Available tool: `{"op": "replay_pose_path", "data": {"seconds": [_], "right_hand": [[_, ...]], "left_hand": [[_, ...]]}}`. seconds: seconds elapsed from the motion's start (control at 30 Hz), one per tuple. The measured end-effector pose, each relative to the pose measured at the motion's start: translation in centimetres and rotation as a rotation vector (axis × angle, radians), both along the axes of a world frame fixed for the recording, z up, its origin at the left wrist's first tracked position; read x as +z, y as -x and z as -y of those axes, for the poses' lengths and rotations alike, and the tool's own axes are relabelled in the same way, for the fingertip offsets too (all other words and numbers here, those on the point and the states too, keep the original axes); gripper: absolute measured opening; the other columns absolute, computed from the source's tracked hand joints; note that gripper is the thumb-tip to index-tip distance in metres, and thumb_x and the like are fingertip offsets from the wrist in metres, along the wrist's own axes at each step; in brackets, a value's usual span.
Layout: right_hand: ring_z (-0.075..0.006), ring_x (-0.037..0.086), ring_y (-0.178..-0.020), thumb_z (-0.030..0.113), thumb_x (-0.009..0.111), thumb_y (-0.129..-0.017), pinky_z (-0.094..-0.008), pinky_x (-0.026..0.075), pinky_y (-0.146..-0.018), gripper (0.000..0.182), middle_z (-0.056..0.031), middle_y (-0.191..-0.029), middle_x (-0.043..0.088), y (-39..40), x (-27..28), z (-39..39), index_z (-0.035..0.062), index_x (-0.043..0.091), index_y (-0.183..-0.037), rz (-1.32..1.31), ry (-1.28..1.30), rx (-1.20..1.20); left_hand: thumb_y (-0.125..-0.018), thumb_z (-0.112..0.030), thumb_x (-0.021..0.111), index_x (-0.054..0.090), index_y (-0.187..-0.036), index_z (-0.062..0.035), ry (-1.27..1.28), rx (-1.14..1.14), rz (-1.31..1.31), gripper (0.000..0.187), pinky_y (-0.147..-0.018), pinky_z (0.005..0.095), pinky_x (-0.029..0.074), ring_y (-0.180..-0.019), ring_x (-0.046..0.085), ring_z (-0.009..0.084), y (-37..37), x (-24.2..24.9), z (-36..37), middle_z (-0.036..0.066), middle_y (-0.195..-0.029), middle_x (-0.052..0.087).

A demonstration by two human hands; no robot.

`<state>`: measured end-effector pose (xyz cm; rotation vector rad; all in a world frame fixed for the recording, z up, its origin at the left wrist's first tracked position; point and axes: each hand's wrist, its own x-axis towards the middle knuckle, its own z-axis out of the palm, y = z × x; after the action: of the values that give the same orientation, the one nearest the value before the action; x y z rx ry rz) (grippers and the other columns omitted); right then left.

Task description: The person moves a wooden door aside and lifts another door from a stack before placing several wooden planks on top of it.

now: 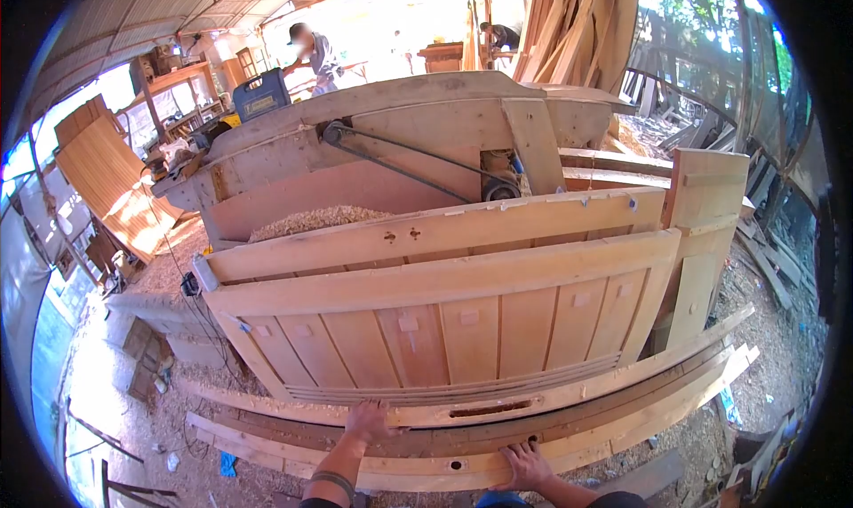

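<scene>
Under the spread left hand (369,422) lies a long, pale, slotted wooden board (425,416), under the spread right hand (527,465) a round-holed pale wooden plank (416,470), both probably stiff, heavy, best gripped by their edges.

The plank (426,416) is tan, the case (258,94) perhaps navy.

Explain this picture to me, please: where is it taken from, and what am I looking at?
There is no robot here, just a person's two bare hands, seen by a camera worn on the head, looking forward and down. The left hand is on a long board with a slot; the right hand touches the nearer board, which has a round hole. How firmly either grips, I can't tell. Beyond the boards is a wooden panel, with wood shavings heaped farther back.
</scene>
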<state>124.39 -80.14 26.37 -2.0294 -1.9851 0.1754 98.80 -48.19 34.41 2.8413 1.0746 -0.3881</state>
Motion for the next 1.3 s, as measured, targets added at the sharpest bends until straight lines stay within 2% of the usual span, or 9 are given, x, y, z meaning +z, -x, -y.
{"op": "replay_pose_path", "data": {"seconds": [0.17,0.27,0.37,0.53,0.63,0.73,0.87,0.97,1.3], "right_hand": [[-0.0371,0.051,-0.117,0.079,0.071,-0.057,-0.0546,0.034,-0.103,0.104,-0.0191,-0.123,0.056,-0.1,-0.3,0.1,0.0024,0.056,-0.126,-0.022,0.031,0.002],[-0.0374,0.051,-0.118,0.079,0.071,-0.057,-0.0550,0.034,-0.104,0.105,-0.0193,-0.123,0.056,-0.3,-0.9,0.0,0.0025,0.055,-0.127,-0.050,0.034,0.000],[-0.0379,0.051,-0.118,0.078,0.071,-0.058,-0.0551,0.034,-0.105,0.105,-0.0202,-0.122,0.056,-0.2,-1.0,0.1,0.0022,0.054,-0.128,-0.046,0.026,-0.006],[-0.0387,0.051,-0.119,0.077,0.071,-0.058,-0.0582,0.032,-0.107,0.107,-0.0219,-0.123,0.057,-0.5,-1.3,0.3,0.0013,0.052,-0.131,-0.020,0.031,0.010],[-0.0413,0.040,-0.132,0.063,0.080,-0.060,-0.0573,0.027,-0.112,0.102,-0.0242,-0.138,0.048,0.0,-0.8,0.2,-0.0017,0.050,-0.133,-0.061,0.179,-0.042],[-0.0430,0.040,-0.131,0.066,0.083,-0.049,-0.0591,0.026,-0.112,0.111,-0.0252,-0.135,0.049,0.1,-2.5,0.5,-0.0066,0.053,-0.128,-0.113,0.059,-0.061],[-0.0429,0.040,-0.131,0.065,0.083,-0.050,-0.0582,0.025,-0.112,0.110,-0.0250,-0.135,0.049,-0.2,-3.4,0.7,-0.0056,0.051,-0.129,-0.097,0.014,-0.044],[-0.0430,0.040,-0.130,0.065,0.083,-0.050,-0.0578,0.026,-0.112,0.111,-0.0250,-0.134,0.049,-0.1,-3.8,0.7,-0.0057,0.051,-0.129,-0.100,-0.027,-0.038],[-0.0433,0.043,-0.125,0.062,0.084,-0.048,-0.0564,0.029,-0.109,0.106,-0.0248,-0.129,0.051,-0.5,-4.8,0.6,-0.0051,0.053,-0.124,-0.060,-0.063,-0.010]], "left_hand": [[-0.069,-0.070,0.069,0.056,-0.125,0.0013,-0.026,-0.014,-0.001,0.091,-0.102,0.0442,0.043,-0.115,0.060,0.0349,-0.1,-0.4,-0.2,0.022,-0.119,0.064],[-0.068,-0.068,0.072,0.056,-0.125,0.0014,0.098,0.067,-0.091,0.092,-0.100,0.0442,0.045,-0.113,0.060,0.0347,-0.7,1.1,0.1,0.022,-0.118,0.064],[-0.067,-0.068,0.073,0.055,-0.125,0.0016,0.006,0.009,-0.051,0.093,-0.098,0.0445,0.047,-0.111,0.062,0.0347,-0.6,1.2,0.3,0.022,-0.117,0.064],[-0.067,-0.073,0.068,0.054,-0.126,0.0024,-0.010,0.018,-0.027,0.097,-0.097,0.0449,0.047,-0.111,0.062,0.0350,-0.4,0.9,0.3,0.023,-0.116,0.065],[-0.068,-0.076,0.065,0.054,-0.127,0.0026,0.003,0.015,-0.067,0.099,-0.098,0.0452,0.047,-0.112,0.061,0.0351,-0.5,1.1,0.2,0.023,-0.117,0.064],[-0.069,-0.077,0.064,0.054,-0.127,0.0025,-0.034,-0.025,-0.021,0.099,-0.100,0.0455,0.045,-0.113,0.061,0.0350,-0.1,0.1,-0.1,0.023,-0.118,0.064],[-0.068,-0.076,0.065,0.054,-0.127,0.0018,-0.097,-0.070,0.023,0.098,-0.101,0.0453,0.044,-0.116,0.059,0.0341,0.2,-0.6,-0.1,0.023,-0.120,0.063],[-0.069,-0.075,0.065,0.055,-0.126,0.0006,0.026,0.004,-0.057,0.095,-0.103,0.0448,0.042,-0.118,0.058,0.0331,0.0,-0.2,0.0,0.022,-0.121,0.063],[-0.072,-0.066,0.071,0.054,-0.129,-0.0031,0.051,0.022,-0.061,0.086,-0.106,0.0450,0.040,-0.123,0.053,0.0350,0.0,-0.3,0.0,0.020,-0.130,0.057]]}}
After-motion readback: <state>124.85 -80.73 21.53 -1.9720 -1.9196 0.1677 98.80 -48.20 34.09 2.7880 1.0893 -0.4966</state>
